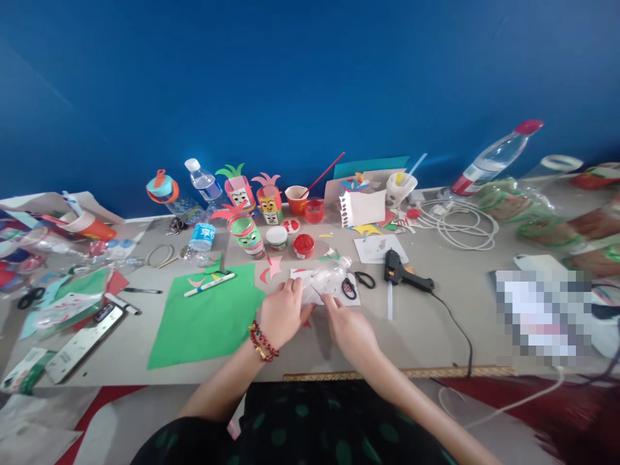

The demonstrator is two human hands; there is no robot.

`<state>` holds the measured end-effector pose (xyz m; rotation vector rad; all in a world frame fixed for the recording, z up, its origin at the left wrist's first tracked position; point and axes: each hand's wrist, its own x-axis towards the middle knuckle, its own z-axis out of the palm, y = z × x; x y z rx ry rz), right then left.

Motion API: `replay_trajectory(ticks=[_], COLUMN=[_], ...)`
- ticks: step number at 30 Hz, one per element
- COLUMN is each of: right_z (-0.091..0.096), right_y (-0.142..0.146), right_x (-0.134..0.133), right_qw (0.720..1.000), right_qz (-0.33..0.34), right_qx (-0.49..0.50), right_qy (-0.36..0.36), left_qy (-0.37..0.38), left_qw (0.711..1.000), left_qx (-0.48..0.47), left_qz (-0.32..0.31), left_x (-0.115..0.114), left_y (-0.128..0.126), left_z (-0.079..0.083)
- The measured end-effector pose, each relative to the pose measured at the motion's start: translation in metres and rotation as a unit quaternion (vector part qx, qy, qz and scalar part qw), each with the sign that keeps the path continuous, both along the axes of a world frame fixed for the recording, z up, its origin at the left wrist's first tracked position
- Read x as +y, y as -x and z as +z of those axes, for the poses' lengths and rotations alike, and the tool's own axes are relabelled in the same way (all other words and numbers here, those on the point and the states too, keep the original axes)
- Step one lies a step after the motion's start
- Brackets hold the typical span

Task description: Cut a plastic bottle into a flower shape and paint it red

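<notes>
A clear plastic bottle (334,270) lies on its side, its neck pointing right and away from me. My left hand (287,311), with a red bead bracelet at the wrist, is wrapped round the bottle's near left end. Close beside it, my right hand (352,328) is closed in a pinch at the bottle's side. A thin dark sliver shows near its fingertips, too small to name. Black-handled scissors (365,279) lie just right of the bottle, partly over a white paper. A green sheet (208,329) with a white marker (209,285) on it lies left of my hands.
A hot glue gun (404,274) with a trailing cord lies to the right. Paper-decorated cups (246,236), an open red paint pot (303,245) and a blue-labelled bottle (202,237) stand behind. A phone (84,342) lies left; coiled white cable (467,223) sits back right.
</notes>
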<state>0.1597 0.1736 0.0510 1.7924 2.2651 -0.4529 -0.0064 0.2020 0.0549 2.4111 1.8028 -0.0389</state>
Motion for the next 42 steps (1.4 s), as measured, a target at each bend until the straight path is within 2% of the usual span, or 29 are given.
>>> replay_trajectory(ticks=[10, 20, 26, 29, 35, 42], right_z=[-0.013, -0.001, 0.001, 0.005, 0.013, 0.015], right_y=[-0.001, -0.012, -0.011, -0.009, -0.002, -0.009], right_x=[-0.005, -0.014, -0.011, -0.008, 0.001, -0.007], right_qw=[0.999, 0.999, 0.999, 0.998, 0.998, 0.999], right_qz=[-0.004, -0.006, 0.001, 0.011, 0.0, 0.005], right_qx=[-0.011, 0.021, 0.005, 0.005, 0.009, 0.003], right_qy=[-0.035, -0.036, -0.047, -0.067, -0.069, -0.043], left_qy=[0.009, 0.013, -0.027, -0.045, -0.023, -0.015], left_qw=[1.0, 0.998, 0.999, 0.998, 1.0, 1.0], left_qx=[-0.015, -0.065, -0.004, 0.004, 0.0, -0.007], left_qz=[-0.01, 0.007, -0.033, -0.05, 0.006, -0.001], left_x=[0.0, 0.001, -0.004, -0.005, 0.0, 0.005], left_y=[0.001, 0.003, -0.002, -0.006, -0.01, -0.007], left_z=[0.0, -0.002, 0.011, 0.011, 0.001, 0.001])
